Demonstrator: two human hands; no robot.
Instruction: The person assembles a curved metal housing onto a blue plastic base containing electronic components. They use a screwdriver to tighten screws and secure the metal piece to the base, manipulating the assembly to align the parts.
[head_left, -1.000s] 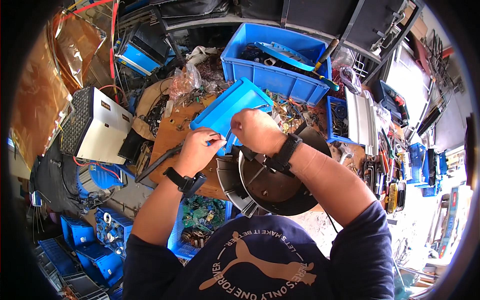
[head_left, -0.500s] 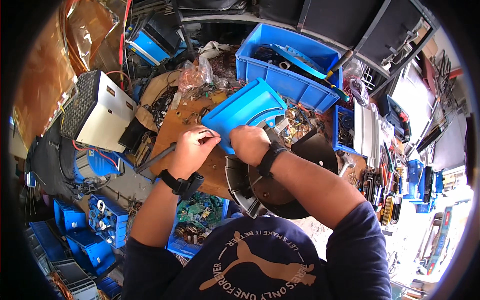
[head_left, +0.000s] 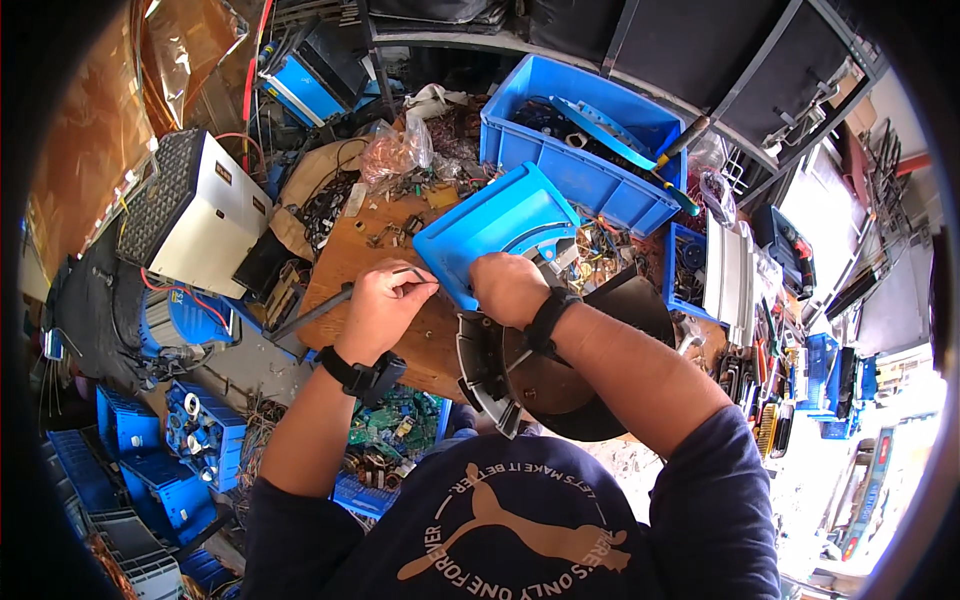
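Note:
A bright blue plastic housing (head_left: 492, 222), with a curved slot along one side, stands tilted over the wooden bench. My right hand (head_left: 508, 289) is closed at its near edge, fingers curled and their tips hidden. Just left of that edge, my left hand (head_left: 385, 305) pinches a small thin dark piece between thumb and fingers; its kind is too small to make out. Below my right forearm rests a dark round pan-like part (head_left: 560, 385), next to a grey curved casing (head_left: 484, 370).
A large blue crate (head_left: 580, 165) with parts inside stands at the back. Wires and scrap lie about the wooden bench (head_left: 345, 255). A crate of green circuit boards (head_left: 390, 430) sits below. A white box-shaped machine (head_left: 215, 215) is at left, hand tools (head_left: 765, 370) at right.
The whole view has shifted slightly. My two hands and the blue housing keep nearly the same places relative to one another.

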